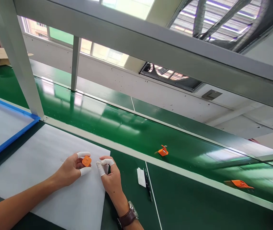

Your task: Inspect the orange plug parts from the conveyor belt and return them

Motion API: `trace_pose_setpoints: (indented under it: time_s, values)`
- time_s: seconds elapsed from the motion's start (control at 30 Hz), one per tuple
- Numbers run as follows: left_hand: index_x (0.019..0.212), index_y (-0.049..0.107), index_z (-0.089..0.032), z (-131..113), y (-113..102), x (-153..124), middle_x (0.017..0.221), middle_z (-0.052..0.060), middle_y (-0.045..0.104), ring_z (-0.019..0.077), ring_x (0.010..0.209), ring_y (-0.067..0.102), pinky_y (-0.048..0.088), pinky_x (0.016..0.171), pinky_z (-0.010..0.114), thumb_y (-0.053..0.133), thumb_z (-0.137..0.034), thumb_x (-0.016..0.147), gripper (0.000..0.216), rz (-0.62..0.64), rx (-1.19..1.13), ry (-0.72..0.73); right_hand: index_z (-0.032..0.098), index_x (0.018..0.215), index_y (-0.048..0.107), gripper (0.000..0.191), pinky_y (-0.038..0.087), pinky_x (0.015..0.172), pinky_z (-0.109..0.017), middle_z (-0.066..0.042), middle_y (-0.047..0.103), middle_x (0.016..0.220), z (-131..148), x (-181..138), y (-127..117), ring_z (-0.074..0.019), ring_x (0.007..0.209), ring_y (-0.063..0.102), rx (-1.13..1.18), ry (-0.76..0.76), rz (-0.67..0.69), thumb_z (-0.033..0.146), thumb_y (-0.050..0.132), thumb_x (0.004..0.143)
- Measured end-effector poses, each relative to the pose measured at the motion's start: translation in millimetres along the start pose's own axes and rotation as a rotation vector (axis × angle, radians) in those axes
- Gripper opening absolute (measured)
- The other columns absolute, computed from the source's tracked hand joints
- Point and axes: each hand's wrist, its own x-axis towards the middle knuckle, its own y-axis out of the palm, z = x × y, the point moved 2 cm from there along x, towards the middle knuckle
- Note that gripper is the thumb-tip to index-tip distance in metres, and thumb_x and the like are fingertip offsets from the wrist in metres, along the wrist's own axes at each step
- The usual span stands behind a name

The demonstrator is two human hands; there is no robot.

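My left hand (pixel 70 167) grips a small orange square plastic piece (pixel 86 161) with rounded corners, held over a white sheet (pixel 55 150). White finger cots cover the thumb and a finger of each hand. Just to the right, my right hand (pixel 110 174) has its thumb and forefinger drawn together in a pinch, apart from the orange piece. Whatever may be between those fingertips is too small or hidden to make out. A watch with a dark strap (pixel 127 218) is on my right wrist.
Beyond the bench edge runs a glossy green surface (pixel 117 124) with two orange pieces (pixel 163 151) on it, far apart. A white card-like item (pixel 141 177) and a thin black tool (pixel 148 185) lie right of my hand. A blue-rimmed tray (pixel 12 137) sits left; a grey frame post (pixel 27 64) rises behind.
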Motion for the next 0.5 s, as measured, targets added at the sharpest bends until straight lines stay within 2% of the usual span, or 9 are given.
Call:
trace_pose_setpoints:
  time_s: [0.1,0.17,0.23,0.3,0.4,0.5]
  values:
    - [0.125,0.059,-0.018,0.2,-0.4,1.3,0.118,0.009,0.07,0.0251,0.111,0.069,0.053,0.103,0.04,0.076,-0.033,0.08,0.051,-0.052,0.04,0.045,0.022,0.08,0.057,0.017,0.052,0.077,-0.032,-0.007,0.068,0.106,0.1,1.4,-0.6,-0.0203,0.092,0.065,0.003,0.003,0.004,0.033,0.06,0.093]
    - [0.126,0.059,-0.018,-0.4,-0.6,1.6,0.12,0.009,0.069,0.0253,0.112,0.068,0.053,0.104,0.039,0.076,-0.037,0.08,0.053,-0.073,0.082,0.047,0.022,0.096,0.064,0.012,0.052,0.084,-0.034,-0.008,0.068,0.112,-1.1,2.2,-0.1,-0.021,0.098,0.065,0.018,-0.018,0.026,0.03,0.055,0.096]
    - [0.128,0.059,-0.019,-0.7,-0.7,1.3,0.122,0.009,0.069,0.0261,0.113,0.067,0.052,0.103,0.04,0.076,-0.04,0.08,0.055,-0.092,0.135,0.039,0.023,0.117,0.063,0.024,0.053,0.088,-0.036,-0.009,0.067,0.117,-3.3,2.3,1.5,-0.0211,0.099,0.065,0.014,-0.073,0.056,0.026,0.051,0.097]
    - [0.129,0.06,-0.02,-1.0,-0.2,0.2,0.122,0.009,0.07,0.0269,0.112,0.067,0.052,0.102,0.04,0.076,-0.041,0.079,0.056,-0.112,0.192,0.044,0.022,0.127,0.059,0.033,0.053,0.093,-0.04,-0.011,0.066,0.118,-6.0,1.7,3.7,-0.0221,0.1,0.064,-0.031,-0.144,0.078,0.021,0.05,0.096]
    - [0.127,0.063,-0.021,-4.4,2.9,-2.5,0.118,0.008,0.072,0.0272,0.108,0.068,0.053,0.098,0.039,0.074,-0.04,0.08,0.052,-0.092,0.255,0.058,0.021,0.125,0.061,0.035,0.053,0.096,-0.045,-0.012,0.065,0.12,-8.6,0.8,6.6,-0.0253,0.107,0.062,-0.119,-0.226,0.087,0.016,0.052,0.092]
    - [0.117,0.069,-0.021,-14.1,6.7,-0.8,0.107,0.006,0.074,0.0265,0.103,0.069,0.055,0.091,0.036,0.071,-0.039,0.082,0.04,0.016,0.295,0.056,0.022,0.122,0.063,0.035,0.052,0.097,-0.046,-0.011,0.065,0.118,-7.9,1.4,7.8,-0.0266,0.109,0.061,-0.159,-0.265,0.087,0.012,0.054,0.089]
